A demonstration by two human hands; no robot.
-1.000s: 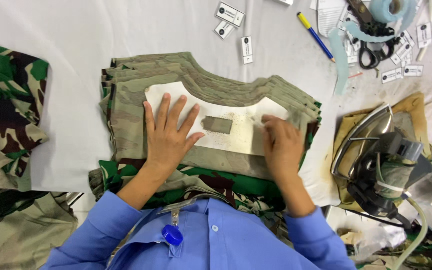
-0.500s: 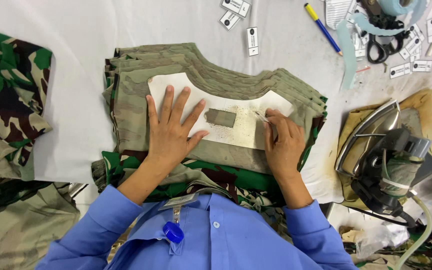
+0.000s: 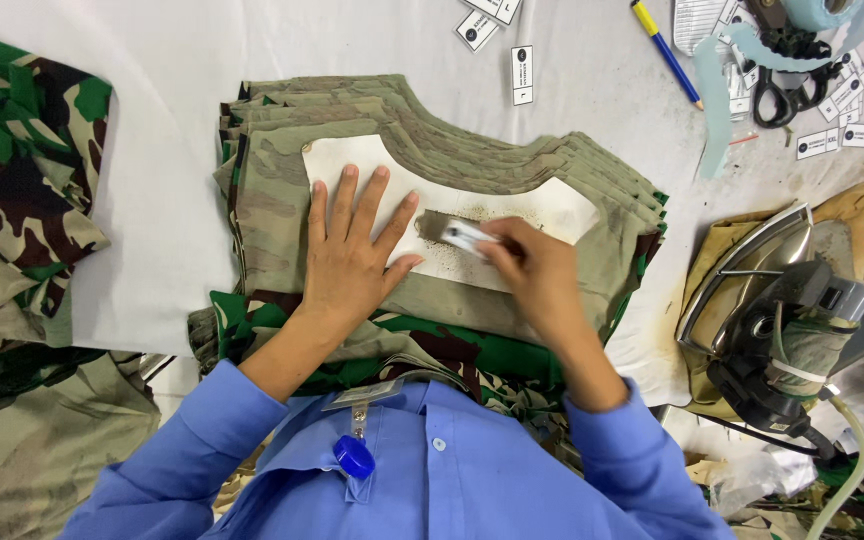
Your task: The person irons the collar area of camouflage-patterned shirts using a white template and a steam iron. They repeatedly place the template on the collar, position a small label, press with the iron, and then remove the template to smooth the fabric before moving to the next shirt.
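A stack of olive-camouflage fabric pieces lies on the white table. On top of it sits a white cardboard template with a small rectangular cut-out. My left hand presses flat on the template, fingers spread. My right hand is blurred; it holds a small white piece at the cut-out, where dark speckles surround the opening.
An iron rests on a stained cloth at the right. Scissors, a blue-and-yellow pen, pale blue tape and several small white labels lie at the back. Camouflage fabric piles sit on the left.
My right hand moved left from the template's right end to the cut-out and now holds a small white piece there. The left hand stayed pressed flat.
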